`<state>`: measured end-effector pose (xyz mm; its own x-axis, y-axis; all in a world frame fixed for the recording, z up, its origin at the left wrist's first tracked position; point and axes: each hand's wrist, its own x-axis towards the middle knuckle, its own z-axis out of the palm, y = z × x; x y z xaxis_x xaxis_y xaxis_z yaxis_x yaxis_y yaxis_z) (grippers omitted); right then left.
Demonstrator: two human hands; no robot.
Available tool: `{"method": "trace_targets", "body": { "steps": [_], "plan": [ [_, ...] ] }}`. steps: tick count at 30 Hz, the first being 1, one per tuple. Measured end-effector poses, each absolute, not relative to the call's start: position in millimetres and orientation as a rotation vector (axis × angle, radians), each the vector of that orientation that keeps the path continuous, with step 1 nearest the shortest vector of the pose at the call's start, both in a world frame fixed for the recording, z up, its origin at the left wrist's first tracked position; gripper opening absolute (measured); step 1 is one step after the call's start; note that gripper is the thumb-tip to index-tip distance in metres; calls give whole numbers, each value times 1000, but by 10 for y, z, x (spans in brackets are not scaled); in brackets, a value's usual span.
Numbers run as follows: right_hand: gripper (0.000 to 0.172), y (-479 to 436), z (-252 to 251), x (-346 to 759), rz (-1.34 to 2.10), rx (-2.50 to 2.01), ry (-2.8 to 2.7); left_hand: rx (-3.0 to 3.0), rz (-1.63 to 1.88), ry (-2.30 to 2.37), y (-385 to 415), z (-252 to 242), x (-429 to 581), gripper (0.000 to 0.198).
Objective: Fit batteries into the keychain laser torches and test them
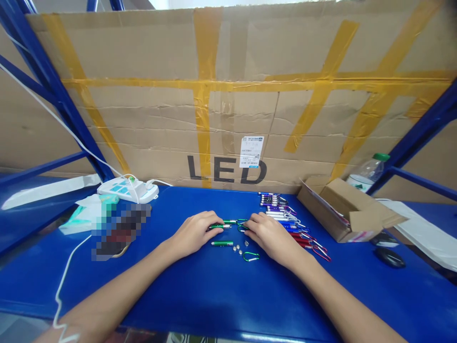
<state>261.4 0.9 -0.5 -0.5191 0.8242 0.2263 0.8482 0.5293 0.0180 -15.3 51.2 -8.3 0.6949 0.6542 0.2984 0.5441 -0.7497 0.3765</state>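
My left hand [200, 231] is closed around a small green metal penlight [220, 226], whose silver end points right. Just behind it lies another green penlight [229, 221], partly hidden by my fingers. My right hand [264, 231] pinches a green carabiner clip [242, 227] close to the table. In front of the hands, a third green tube [222, 244] lies flat. To its right sit several small silver button cells [238, 249] and a small silver piece [246, 243]. A loose green carabiner [251, 257] rests nearest to me.
Rows of penlights with carabiners, purple [274, 208], silver [282, 216], blue [291, 224] and red [307, 240], lie beyond my right hand. An open cardboard box [342, 209] and black mouse [390, 257] are at right; a power strip [128, 189] at left. A large carton [160, 119] stands behind.
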Motion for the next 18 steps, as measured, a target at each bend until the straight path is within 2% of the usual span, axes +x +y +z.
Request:
{"method": "trace_targets", "body": {
  "steps": [18],
  "plan": [
    [25, 57, -113, 2640, -118, -1478, -2460, 2631, 679, 938, 562, -152, -174, 25]
  ]
}}
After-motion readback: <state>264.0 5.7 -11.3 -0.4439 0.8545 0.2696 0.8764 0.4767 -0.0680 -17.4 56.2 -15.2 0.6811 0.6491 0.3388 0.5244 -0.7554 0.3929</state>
